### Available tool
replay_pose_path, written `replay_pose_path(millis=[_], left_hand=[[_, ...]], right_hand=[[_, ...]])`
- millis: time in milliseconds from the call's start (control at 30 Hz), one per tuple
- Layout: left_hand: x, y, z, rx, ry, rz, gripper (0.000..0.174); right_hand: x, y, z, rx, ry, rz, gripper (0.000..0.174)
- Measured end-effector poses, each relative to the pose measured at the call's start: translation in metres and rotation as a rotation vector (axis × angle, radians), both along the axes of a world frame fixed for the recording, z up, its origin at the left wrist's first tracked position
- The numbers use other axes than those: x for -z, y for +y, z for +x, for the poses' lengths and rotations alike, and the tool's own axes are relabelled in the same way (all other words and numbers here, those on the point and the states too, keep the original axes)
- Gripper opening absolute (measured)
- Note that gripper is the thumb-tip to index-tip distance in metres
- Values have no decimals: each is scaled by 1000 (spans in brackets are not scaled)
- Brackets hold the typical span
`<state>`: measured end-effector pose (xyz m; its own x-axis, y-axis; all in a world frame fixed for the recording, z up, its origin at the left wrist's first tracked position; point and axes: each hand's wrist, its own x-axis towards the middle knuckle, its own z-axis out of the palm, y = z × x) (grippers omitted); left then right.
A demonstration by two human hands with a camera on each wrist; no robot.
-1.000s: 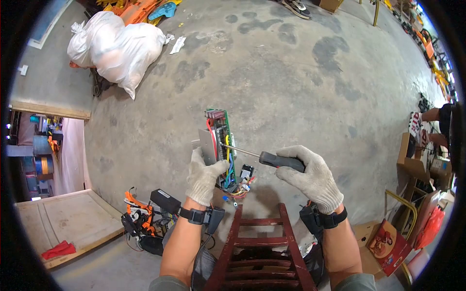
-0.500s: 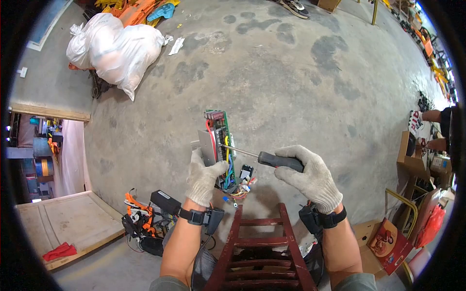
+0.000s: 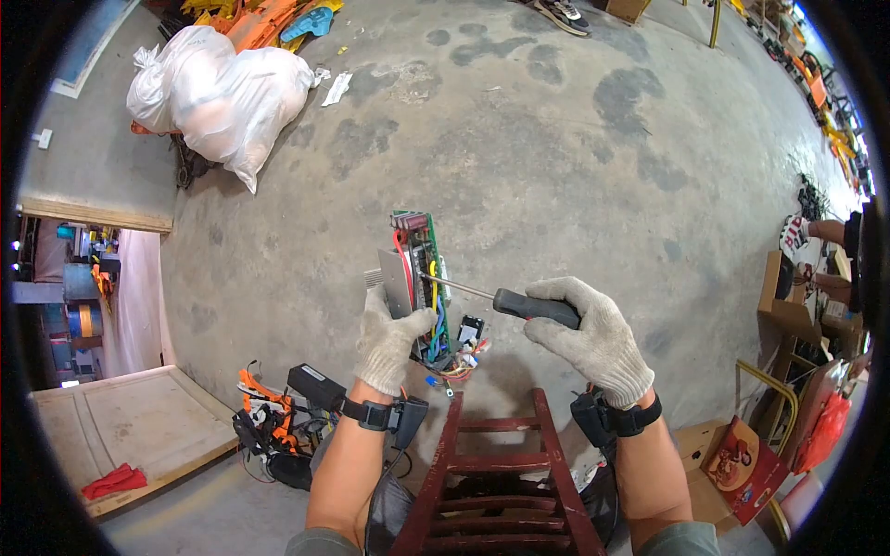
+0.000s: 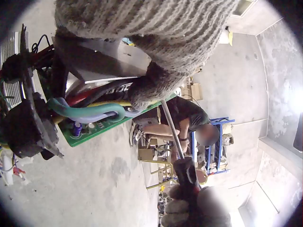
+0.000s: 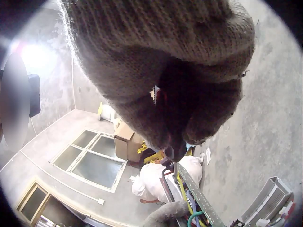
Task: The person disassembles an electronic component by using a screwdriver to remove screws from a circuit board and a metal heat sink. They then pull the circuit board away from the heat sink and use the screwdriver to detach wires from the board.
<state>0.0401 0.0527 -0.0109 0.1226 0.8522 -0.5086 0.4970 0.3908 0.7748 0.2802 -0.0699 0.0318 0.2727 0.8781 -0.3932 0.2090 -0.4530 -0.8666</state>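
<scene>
My gloved left hand [image 3: 391, 341] grips a circuit assembly [image 3: 397, 278] with a grey metal plate, a green board and coloured wires. In my gloved right hand [image 3: 593, 338] is the dark handle of a screwdriver [image 3: 538, 308]; its shaft points left and its tip meets the assembly beside the plate. The left wrist view shows the green board [image 4: 94, 134], a thick teal wire [image 4: 80, 111] and the screwdriver shaft [image 4: 171, 125] reaching the board's edge near my left fingers. In the right wrist view the glove [image 5: 161, 61] hides most of the handle.
A dark red ladder-like stand [image 3: 501, 461] is directly below my hands. Black and orange parts [image 3: 269, 417] lie to the left, near a wooden panel [image 3: 158, 422]. White bags [image 3: 232, 102] sit at the upper left, cartons [image 3: 788, 296] at the right, beside a person's legs [image 3: 830, 250].
Both hands, the screwdriver and the assembly look almost still. At the right edge, the other person's legs have shifted slightly.
</scene>
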Motion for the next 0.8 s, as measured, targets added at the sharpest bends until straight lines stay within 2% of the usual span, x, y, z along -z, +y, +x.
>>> replay_pose_path(millis=[433,600,800], left_hand=[[6,-1,0,0,-51,32,67],[-1,-2,-1,31,101,95,70],[-1,-4,3,10,147,137,72]], right_hand=[[2,0,-1,2,-19,8,42],[4,-1,-5,14,-13,49,40],[9,-3,-7,21,-68,110,37]])
